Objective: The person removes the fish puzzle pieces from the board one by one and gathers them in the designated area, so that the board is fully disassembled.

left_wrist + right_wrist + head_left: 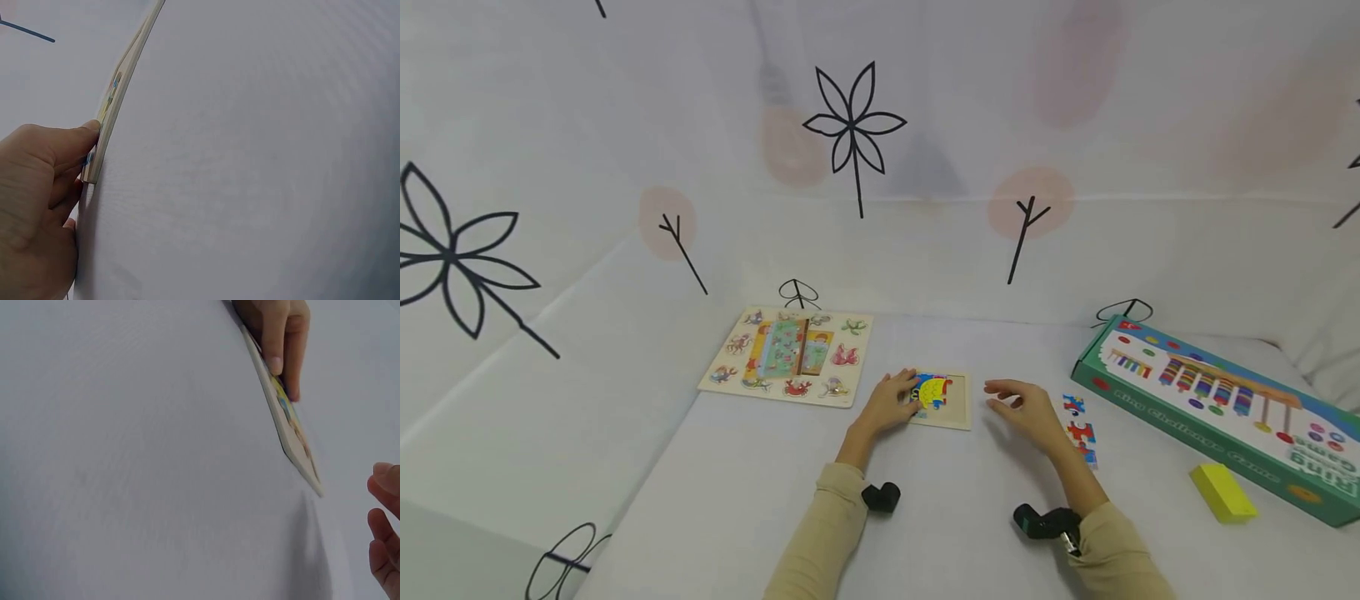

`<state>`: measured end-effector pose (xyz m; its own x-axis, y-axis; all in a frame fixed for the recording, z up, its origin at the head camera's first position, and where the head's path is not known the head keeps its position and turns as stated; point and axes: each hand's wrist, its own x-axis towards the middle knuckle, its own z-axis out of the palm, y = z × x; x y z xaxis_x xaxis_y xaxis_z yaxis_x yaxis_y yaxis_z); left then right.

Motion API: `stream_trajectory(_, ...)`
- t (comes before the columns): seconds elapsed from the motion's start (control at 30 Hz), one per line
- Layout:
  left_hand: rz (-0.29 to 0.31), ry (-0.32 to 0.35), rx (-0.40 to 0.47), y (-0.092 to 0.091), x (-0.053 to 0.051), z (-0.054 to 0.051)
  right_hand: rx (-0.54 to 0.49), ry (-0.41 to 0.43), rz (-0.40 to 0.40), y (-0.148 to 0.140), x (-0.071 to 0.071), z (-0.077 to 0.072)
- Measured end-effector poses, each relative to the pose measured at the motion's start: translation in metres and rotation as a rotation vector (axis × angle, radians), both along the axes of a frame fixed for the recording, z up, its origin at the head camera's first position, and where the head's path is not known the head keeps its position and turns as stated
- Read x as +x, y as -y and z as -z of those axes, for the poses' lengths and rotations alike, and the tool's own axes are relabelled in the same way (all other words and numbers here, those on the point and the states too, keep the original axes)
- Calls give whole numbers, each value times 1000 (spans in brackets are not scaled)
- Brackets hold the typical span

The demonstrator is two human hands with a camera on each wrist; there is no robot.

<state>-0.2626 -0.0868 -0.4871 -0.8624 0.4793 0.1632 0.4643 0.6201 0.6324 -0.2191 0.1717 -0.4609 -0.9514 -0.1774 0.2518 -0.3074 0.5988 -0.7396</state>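
Note:
A square wooden jigsaw board [957, 422] lies on the table, with yellow, blue and red pieces [934, 392] set in its left part. My left hand [889, 404] holds the board at its left side, the thumb on top and over the pieces. Its other fingers bend at the board's edge in the left wrist view, partly hidden. My right hand [1026, 410] hovers to the right of the board, fingers loosely bent and holding nothing. Loose jigsaw pieces [1082, 432] in blue and red lie just right of that hand, partly behind the wrist.
At the back left, a larger wooden board [778, 394] with sea animal pictures carries more colourful puzzle parts [786, 348]. On the right lie a long green game box [1195, 433] and a yellow block [1222, 493]. A patterned white cloth [925, 250] hangs behind the table.

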Motion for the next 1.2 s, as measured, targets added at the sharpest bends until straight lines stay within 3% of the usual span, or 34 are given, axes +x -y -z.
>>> stream_trajectory(0.37, -30, 10, 9, 1, -1, 1, -59, -14, -64, 50, -21, 14)
stream_trajectory(0.53, -24, 2, 18, 0, 0, 2, -13, 9, -94, 63, -27, 22)
stream_trajectory(0.83, -20, -4, 23, -1, 0, 1, 83, 48, -95, 66, -30, 20)
stream_trajectory(1.2, 2, -34, -18, -1, -1, 2, 239, -98, -127, 69, -28, 20)
